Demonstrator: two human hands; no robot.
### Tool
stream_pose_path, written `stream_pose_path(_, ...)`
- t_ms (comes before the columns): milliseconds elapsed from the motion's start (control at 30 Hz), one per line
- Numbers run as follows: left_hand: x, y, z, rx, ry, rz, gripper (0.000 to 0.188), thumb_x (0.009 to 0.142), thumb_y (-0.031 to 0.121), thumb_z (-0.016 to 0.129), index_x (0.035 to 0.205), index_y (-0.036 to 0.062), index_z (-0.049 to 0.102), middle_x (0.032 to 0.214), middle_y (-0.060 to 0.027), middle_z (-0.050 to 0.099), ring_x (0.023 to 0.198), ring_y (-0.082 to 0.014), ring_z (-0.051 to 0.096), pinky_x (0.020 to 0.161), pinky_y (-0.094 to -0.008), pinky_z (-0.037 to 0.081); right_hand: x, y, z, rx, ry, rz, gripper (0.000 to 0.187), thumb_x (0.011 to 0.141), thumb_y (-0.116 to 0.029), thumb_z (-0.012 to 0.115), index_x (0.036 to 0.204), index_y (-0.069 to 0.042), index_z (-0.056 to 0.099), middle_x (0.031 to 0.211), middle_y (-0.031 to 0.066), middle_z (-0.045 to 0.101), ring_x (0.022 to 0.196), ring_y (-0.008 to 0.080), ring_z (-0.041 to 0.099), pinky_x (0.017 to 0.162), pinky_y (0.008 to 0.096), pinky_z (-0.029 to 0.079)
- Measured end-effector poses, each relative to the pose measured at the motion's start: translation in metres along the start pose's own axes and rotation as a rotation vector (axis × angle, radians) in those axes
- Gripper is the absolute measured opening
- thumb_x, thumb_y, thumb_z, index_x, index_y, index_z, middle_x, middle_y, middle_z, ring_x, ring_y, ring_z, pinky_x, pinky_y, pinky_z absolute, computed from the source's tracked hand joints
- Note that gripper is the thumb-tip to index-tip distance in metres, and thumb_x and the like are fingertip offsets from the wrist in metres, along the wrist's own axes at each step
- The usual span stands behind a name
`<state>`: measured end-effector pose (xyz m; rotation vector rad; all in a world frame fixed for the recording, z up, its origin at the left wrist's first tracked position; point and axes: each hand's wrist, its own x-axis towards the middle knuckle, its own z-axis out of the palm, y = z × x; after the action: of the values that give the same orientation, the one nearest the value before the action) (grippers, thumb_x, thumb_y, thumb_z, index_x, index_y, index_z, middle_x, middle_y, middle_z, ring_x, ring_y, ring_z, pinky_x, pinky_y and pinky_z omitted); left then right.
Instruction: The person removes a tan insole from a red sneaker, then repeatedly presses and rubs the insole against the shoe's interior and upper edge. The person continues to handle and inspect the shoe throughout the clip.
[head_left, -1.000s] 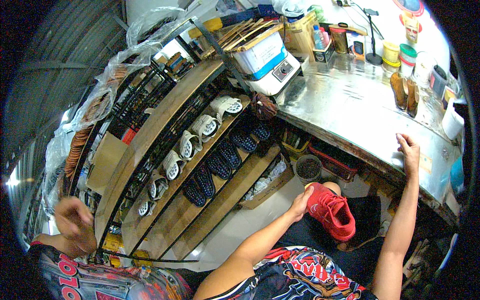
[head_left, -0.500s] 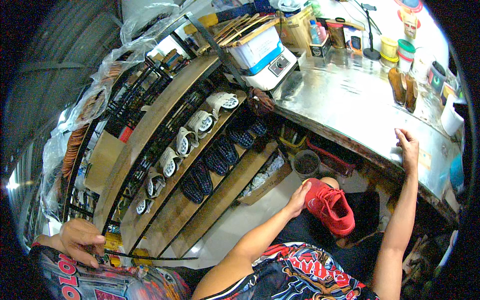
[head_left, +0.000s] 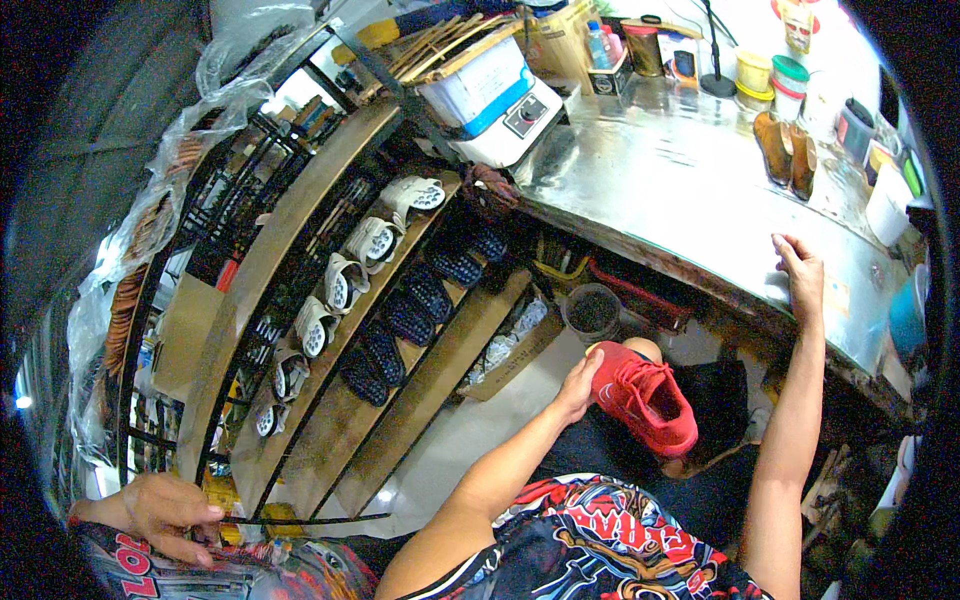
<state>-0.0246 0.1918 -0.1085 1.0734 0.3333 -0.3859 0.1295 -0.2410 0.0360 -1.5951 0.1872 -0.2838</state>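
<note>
A red sneaker [head_left: 648,405] with red laces rests tilted over my lap, its opening toward me. My left hand [head_left: 578,385] is closed on the sneaker's toe end. Out to the right, above the front part of the metal worktable [head_left: 690,190], I hold up my right hand [head_left: 800,275] with its fingers curled into a pinch. Whatever those fingers hold, if anything, is too small to make out. A pair of brown wooden shoe lasts [head_left: 787,155] stands on the table beyond my right hand.
Shelves at left hold white slippers [head_left: 345,280] and dark slippers [head_left: 410,315]. A white appliance with a dial [head_left: 515,125] stands on the table's left end. A grey bucket [head_left: 590,312] sits below the table edge. A co-worker's hand [head_left: 165,510] is at lower left.
The whole view has shifted slightly, so most things appear further left and higher. The co-worker's hand has moved lower. My left hand keeps its hold on the sneaker; my right hand stays raised.
</note>
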Motion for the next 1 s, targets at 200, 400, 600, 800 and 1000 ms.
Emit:
stream_pose_path(200,-0.002,0.001,0.006,0.015,0.055,0.048,0.056,0.112,0.048,0.058,0.150,0.0068,0.057,0.142,-0.0060,0.067,0.129,-0.0187,0.064,0.111,-0.0376,0.052,0.000,-0.002,0.000,-0.060,0.018,-0.043,0.048,0.093,-0.038,0.085,0.122,0.000,0.078,0.096,0.0039,0.073,0.079,0.0104,0.064,0.068,0.0264,0.054)
stream_pose_path(400,-0.007,0.005,0.016,0.119,0.102,0.129,0.055,0.111,0.045,0.061,0.148,0.0040,0.058,0.141,-0.0077,0.067,0.129,-0.0190,0.063,0.114,-0.0366,0.048,0.003,0.000,0.004,-0.046,0.135,0.008,0.053,0.094,-0.038,0.084,0.127,0.002,0.076,0.094,0.0051,0.074,0.082,0.0118,0.067,0.072,0.0274,0.056)
stream_pose_path(600,-0.031,0.053,0.079,0.661,0.147,0.577,0.048,0.111,0.038,0.062,0.137,-0.0020,0.066,0.128,-0.0187,0.074,0.121,-0.0270,0.069,0.106,-0.0403,0.051,-0.121,-0.030,0.027,-0.361,-0.214,-0.074,0.043,0.090,-0.034,0.086,0.121,-0.003,0.080,0.103,0.0148,0.080,0.104,0.0260,0.075,0.095,0.0387,0.059)
stream_pose_path(800,-0.027,0.091,0.128,0.625,-0.085,0.601,0.043,0.109,0.034,0.066,0.131,-0.0030,0.068,0.124,-0.0125,0.076,0.115,-0.0211,0.070,0.102,-0.0358,0.053,-0.289,-0.045,0.016,-0.740,-0.361,-0.204,0.110,0.068,-0.053,0.097,0.159,-0.015,0.049,0.161,0.0301,0.043,0.145,0.0500,0.049,0.119,0.0542,0.045)
stream_pose_path(1000,-0.016,0.089,0.166,0.179,-0.396,0.251,0.051,0.110,0.044,0.058,0.137,0.0022,0.063,0.130,-0.0159,0.072,0.117,-0.0296,0.071,0.108,-0.0461,0.055,-0.347,-0.074,-0.015,-0.646,-0.279,-0.067,0.109,0.072,-0.038,0.099,0.163,-0.021,0.042,0.166,0.0284,0.035,0.149,0.0497,0.043,0.119,0.0518,0.047)
